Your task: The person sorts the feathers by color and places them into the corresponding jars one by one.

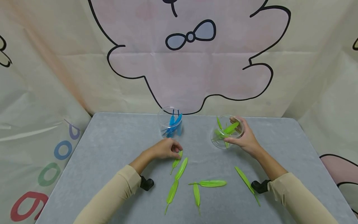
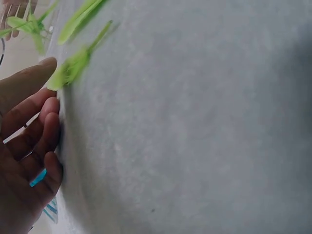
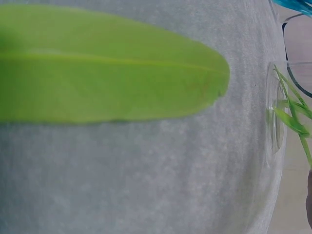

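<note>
Here, green feathers point(image 1: 213, 183) dot a grey table point(image 1: 126, 132) before printed cloth point(image 1: 156, 65).

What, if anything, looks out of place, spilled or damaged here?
Nothing looks clearly spilled or damaged. The loose green feathers look untidy, though: they lie scattered at different angles on the table, while the blue feathers are gathered in a clear cup.

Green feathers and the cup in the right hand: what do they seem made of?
Green feathers: likely dyed or imitation feather, fairly matte; the right wrist view shows a paler central shaft.
Cup: clear, glossy, probably plastic; feathers show through, rim glints.
</note>
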A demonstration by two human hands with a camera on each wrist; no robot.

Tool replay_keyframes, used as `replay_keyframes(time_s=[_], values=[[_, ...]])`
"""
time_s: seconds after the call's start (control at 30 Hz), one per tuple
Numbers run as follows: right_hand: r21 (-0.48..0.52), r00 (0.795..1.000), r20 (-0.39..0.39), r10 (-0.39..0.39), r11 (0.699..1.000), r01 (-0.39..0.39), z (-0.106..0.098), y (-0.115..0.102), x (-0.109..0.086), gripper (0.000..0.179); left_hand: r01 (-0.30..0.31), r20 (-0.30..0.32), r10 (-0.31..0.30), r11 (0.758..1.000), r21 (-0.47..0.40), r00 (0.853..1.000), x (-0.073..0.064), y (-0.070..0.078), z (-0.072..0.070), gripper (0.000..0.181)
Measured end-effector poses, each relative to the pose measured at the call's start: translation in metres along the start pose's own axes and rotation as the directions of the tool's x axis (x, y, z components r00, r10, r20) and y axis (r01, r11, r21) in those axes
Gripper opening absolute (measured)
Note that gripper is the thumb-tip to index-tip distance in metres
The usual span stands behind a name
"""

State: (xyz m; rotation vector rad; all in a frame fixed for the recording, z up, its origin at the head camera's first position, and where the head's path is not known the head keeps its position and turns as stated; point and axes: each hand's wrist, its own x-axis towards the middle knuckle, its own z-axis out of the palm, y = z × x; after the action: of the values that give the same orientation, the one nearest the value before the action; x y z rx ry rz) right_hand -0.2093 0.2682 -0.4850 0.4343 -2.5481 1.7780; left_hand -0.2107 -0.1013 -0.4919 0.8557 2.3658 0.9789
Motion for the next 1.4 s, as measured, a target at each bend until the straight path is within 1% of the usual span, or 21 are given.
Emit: replay_keyframes(time_s=[0.13, 0.23, 0.4, 0.57, 0.77, 0.9, 1.03, 1.1, 1.17, 1.23, 1.3, 1.4], values=[[0.006, 1.000, -0.003, -0.005, 1.000, 0.005, 0.000, 0.000, -0.001, 0.096, 0.001, -0.022, 0.000, 0.999, 0.032, 1.000, 0.001, 0.000, 0.003, 0.023], [0.008, 1.000, -0.006, -0.005, 1.000, 0.005, 0.000, 0.001, -0.001, 0.096, -0.008, -0.032, 0.009, 0.999, 0.049, 0.999, 0.001, -0.002, 0.005, 0.016], [0.015, 1.000, -0.005, -0.005, 1.000, 0.005, 0.000, 0.001, -0.001, 0.096, -0.019, -0.035, 0.021, 0.998, 0.053, 0.999, 0.000, -0.003, 0.007, 0.009], [0.019, 1.000, -0.005, -0.009, 1.000, 0.009, 0.000, 0.002, 0.000, 0.097, -0.017, -0.037, 0.019, 0.998, 0.055, 0.999, 0.000, -0.002, 0.008, 0.008], [0.013, 1.000, -0.003, -0.013, 1.000, 0.013, 0.000, 0.002, -0.001, 0.095, -0.032, -0.038, 0.034, 0.998, 0.061, 0.999, -0.001, 0.000, 0.009, 0.005], [0.012, 1.000, -0.004, -0.021, 1.000, 0.021, 0.000, 0.002, -0.001, 0.095, -0.041, -0.038, 0.044, 0.996, 0.081, 0.998, -0.001, 0.001, 0.009, 0.004], [0.019, 1.000, -0.003, -0.022, 1.000, 0.022, 0.000, 0.001, -0.001, 0.095, -0.043, -0.034, 0.046, 0.994, 0.098, 0.998, -0.001, 0.002, 0.009, 0.007], [0.023, 1.000, -0.001, -0.020, 1.000, 0.020, 0.001, 0.001, -0.001, 0.094, -0.044, -0.024, 0.046, 0.996, 0.075, 0.999, 0.000, 0.003, 0.009, 0.008], [0.025, 1.000, 0.000, -0.019, 0.999, 0.019, 0.001, 0.000, -0.001, 0.094, -0.043, -0.017, 0.043, 0.999, 0.033, 0.999, 0.001, 0.004, 0.008, 0.007], [0.026, 1.000, -0.001, -0.021, 0.999, 0.021, 0.001, 0.000, -0.001, 0.094, -0.053, -0.023, 0.052, 0.998, -0.016, 0.998, 0.004, 0.007, 0.008, 0.006], [0.025, 1.000, -0.001, -0.023, 0.999, 0.024, 0.001, 0.000, 0.000, 0.094, -0.067, -0.047, 0.064, 0.996, -0.053, 0.997, 0.008, 0.010, 0.007, 0.005], [0.021, 1.000, 0.000, -0.026, 0.999, 0.026, 0.001, 0.000, 0.000, 0.094, -0.109, -0.108, 0.099, 0.989, -0.095, 0.989, 0.016, 0.018, 0.004, 0.004]])
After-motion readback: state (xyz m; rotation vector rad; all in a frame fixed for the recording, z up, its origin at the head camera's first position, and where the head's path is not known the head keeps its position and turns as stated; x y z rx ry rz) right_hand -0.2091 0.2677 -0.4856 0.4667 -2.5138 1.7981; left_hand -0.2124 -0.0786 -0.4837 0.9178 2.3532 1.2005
